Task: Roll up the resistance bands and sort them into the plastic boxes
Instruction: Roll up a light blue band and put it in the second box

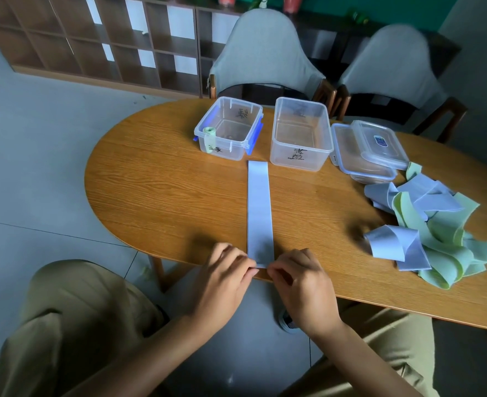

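Note:
A pale blue resistance band [259, 210] lies flat and straight on the wooden table [156, 190], running from the table's near edge toward the boxes. My left hand [225, 276] and my right hand [299, 279] pinch its near end from either side at the table edge. A clear plastic box with blue clips [229, 128] stands at the back with one rolled green band [209, 138] in its left corner. To its right stands a taller clear box [301, 133], holding nothing. A heap of loose blue and green bands [437, 224] lies at the right.
Two clear lids [371, 147] are stacked right of the taller box. Two grey chairs [265, 53] stand behind the table, with a wooden cube shelf [99, 38] against the far wall. My knees in khaki trousers sit below the table's near edge.

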### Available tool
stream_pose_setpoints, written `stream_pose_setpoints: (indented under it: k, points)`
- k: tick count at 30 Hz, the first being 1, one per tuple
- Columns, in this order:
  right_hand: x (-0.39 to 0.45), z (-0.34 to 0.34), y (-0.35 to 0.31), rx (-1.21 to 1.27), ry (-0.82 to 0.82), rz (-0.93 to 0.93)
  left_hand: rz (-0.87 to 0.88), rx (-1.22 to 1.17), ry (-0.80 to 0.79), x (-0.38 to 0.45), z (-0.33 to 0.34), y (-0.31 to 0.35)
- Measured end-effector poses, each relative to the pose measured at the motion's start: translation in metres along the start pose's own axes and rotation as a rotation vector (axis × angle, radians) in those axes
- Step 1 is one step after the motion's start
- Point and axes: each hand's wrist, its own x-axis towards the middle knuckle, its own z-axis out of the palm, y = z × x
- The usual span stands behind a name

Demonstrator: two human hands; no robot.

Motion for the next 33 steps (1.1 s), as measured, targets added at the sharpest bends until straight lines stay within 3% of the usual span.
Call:
stream_pose_setpoints:
  k: [6,16,33]
  points:
    - [0.002,0.005,-0.003,0.097,0.000,0.133,-0.117,-0.013,-0.008,0.012,0.003,0.003]
    - [0.013,0.018,-0.010,0.056,-0.057,0.334,-0.288,0.049,-0.068,0.026,0.006,0.008]
    - [0.055,0.038,-0.021,-0.204,-0.101,0.372,-0.340,0.272,-0.013,0.060,0.040,0.000]
